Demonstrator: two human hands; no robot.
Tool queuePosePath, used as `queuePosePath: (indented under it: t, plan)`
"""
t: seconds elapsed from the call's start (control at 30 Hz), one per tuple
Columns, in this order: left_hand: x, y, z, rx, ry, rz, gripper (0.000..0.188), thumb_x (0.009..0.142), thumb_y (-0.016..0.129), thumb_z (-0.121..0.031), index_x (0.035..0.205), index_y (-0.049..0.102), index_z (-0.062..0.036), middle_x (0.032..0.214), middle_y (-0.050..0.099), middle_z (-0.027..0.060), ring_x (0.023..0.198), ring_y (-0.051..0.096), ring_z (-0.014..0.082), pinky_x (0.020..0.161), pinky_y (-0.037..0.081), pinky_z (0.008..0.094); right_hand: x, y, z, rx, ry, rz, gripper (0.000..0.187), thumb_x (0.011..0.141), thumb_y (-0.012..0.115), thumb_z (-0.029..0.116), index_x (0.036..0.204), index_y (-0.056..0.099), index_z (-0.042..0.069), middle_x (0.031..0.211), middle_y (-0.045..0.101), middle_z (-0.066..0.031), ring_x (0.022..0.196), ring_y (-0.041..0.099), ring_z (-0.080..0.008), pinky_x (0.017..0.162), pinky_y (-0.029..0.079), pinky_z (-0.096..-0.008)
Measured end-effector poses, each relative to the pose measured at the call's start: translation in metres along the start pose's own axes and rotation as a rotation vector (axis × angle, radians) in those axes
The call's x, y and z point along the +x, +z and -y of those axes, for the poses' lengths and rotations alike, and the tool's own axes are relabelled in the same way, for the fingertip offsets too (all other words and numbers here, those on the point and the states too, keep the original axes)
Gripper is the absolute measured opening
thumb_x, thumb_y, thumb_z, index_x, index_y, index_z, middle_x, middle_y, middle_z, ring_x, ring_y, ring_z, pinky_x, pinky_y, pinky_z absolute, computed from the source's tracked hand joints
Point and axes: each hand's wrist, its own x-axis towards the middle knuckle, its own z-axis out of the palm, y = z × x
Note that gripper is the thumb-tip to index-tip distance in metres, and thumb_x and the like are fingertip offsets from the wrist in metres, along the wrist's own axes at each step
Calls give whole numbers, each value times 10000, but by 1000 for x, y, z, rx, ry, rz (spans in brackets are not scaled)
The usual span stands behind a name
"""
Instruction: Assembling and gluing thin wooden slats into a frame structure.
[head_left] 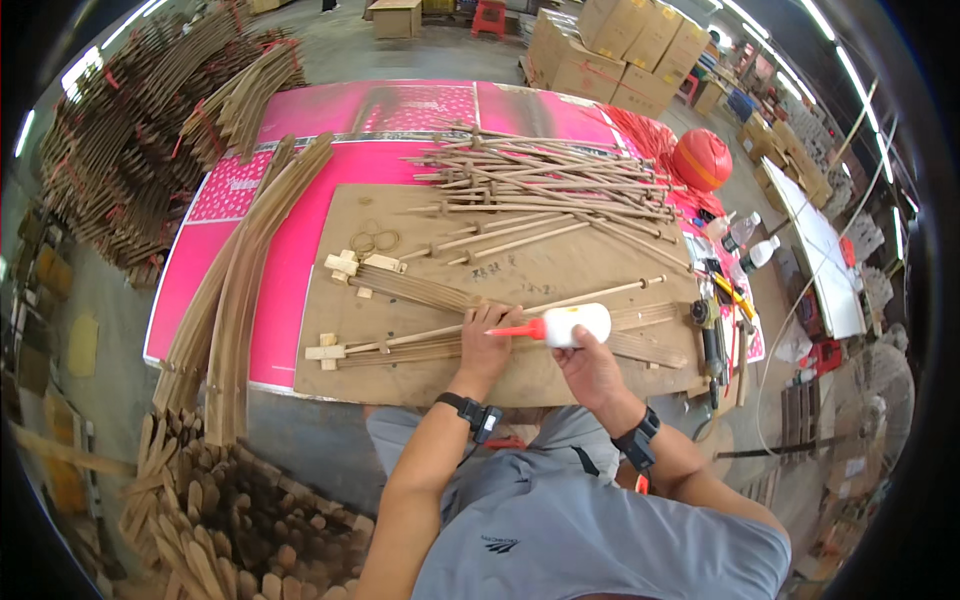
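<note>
My right hand (592,372) is closed around a white squeeze bottle (580,324), which lies tipped sideways with its red nozzle (515,330) pointing left. The nozzle tip is right by my left hand (484,345). My left hand is closed over a thin wooden rod (580,298), above the place where two fans of wooden slats (415,288) cross. Its fingertips are partly hidden. At the slats' left ends sit small pale wooden blocks (328,352). All of this rests on a brown cardboard sheet (400,225).
Many rods with small collars (550,175) are heaped at the far side. Long slats (235,270) lie on the pink table (290,165) at left. Bundles (120,150) are stacked beyond. At right are a power tool (713,345), bottles (760,252) and a red ball-shaped roll (702,160).
</note>
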Motion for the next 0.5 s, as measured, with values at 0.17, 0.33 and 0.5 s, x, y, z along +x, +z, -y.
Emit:
queuePosePath:
  t: [0.17, 0.33, 0.5]
  plan:
    - [-7, -7, -7, 108, 47, 74, 200, 847, 740, -165, 1043, 762, -199, 895, 638, -6, 877, 612, 232, 765, 441, 409, -31, -52, -7, 297, 272, -208, 430, 982, 686, 380, 1265, 605, 67, 1145, 681, -26, 1001, 640, -132, 827, 538, -273]
    - [-14, -8, -4, 161, 105, 84, 191, 855, 762, -216, 1045, 773, -209, 882, 632, -11, 854, 600, 230, 757, 436, 408, -35, -75, -39, 581, 497, -221, 559, 962, 632, 519, 1179, 611, 5, 1003, 646, -79, 824, 642, -182, 754, 570, -298]
    - [-13, -7, -3, 192, 108, 126, 202, 862, 760, -209, 1063, 777, -210, 874, 630, -3, 860, 598, 235, 772, 443, 410, -24, -79, -46, 764, 409, -209, 550, 947, 619, 526, 1090, 607, -5, 916, 639, -92, 823, 650, -212, 745, 571, -308]
